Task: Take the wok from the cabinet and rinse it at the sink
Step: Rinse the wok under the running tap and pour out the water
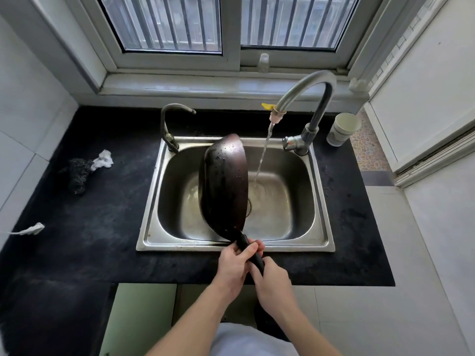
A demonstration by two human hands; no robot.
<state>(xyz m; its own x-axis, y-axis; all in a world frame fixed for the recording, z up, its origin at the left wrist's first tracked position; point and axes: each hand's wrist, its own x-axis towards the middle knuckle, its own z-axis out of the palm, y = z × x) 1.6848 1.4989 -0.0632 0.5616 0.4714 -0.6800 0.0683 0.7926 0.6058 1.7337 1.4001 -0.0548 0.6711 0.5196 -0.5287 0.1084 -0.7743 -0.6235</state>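
A dark wok hangs tipped on its side over the steel sink, its wet underside facing me with droplets on it. Both hands grip its black handle at the sink's front edge: my left hand higher up near the pan, my right hand lower on the handle's end. Water runs from the tall faucet in a thin stream that falls just right of the wok into the basin.
A second, smaller faucet stands at the sink's back left. On the black counter lie a dark scrubber with a white cloth at the left, and a white cup at the back right. A green cabinet door is below.
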